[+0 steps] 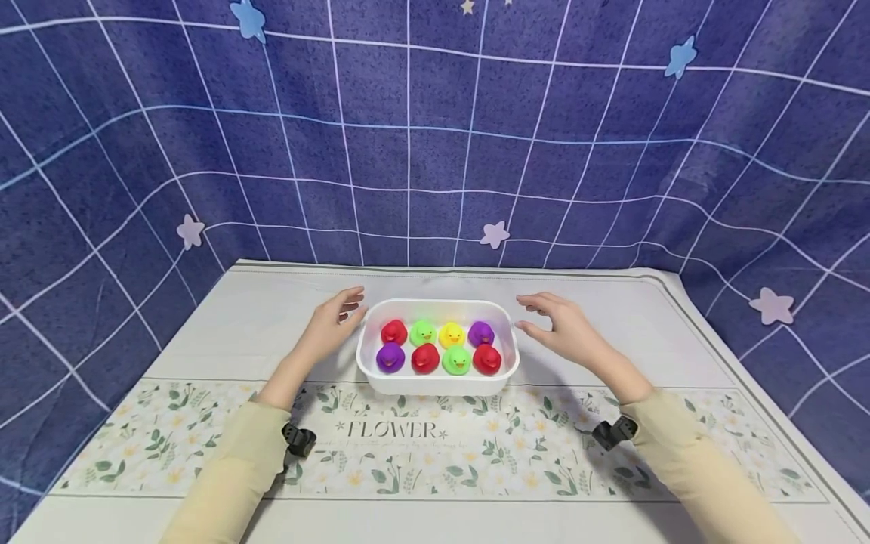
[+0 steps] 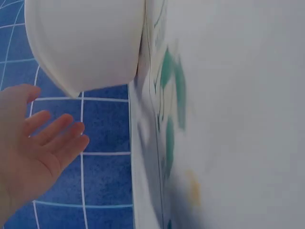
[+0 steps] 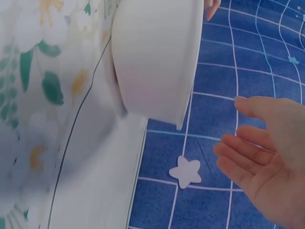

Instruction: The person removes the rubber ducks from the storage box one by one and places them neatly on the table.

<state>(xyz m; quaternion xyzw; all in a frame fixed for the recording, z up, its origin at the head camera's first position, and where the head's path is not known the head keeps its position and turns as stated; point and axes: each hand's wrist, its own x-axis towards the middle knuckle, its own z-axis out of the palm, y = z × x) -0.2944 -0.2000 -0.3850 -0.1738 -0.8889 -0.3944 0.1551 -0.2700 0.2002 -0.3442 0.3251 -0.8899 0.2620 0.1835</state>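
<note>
A white plastic tub [image 1: 438, 386] stands mid-table, holding several rubber ducks in two rows. Among them are a red duck [image 1: 425, 359], a green duck [image 1: 457, 360], a yellow duck [image 1: 451, 335] and a purple duck [image 1: 390, 357]. My left hand [image 1: 334, 323] is beside the tub's left end, fingers loosely bent and holding nothing; in the left wrist view, the hand [image 2: 43, 148] is near the tub's wall [image 2: 90, 43]. Off the right end, my right hand [image 1: 564, 326] hovers with a gap between thumb and fingers. The right wrist view shows that hand [image 3: 267, 162] apart from the tub [image 3: 155, 57].
A white tablecloth [image 1: 224, 325] with a floral band lettered FLOWER [image 1: 392, 430] covers the table. Behind and at both sides hangs a blue gridded curtain [image 1: 435, 166] with stars. Each wrist wears a small black camera, one on the left [image 1: 299, 440], one on the right [image 1: 615, 432].
</note>
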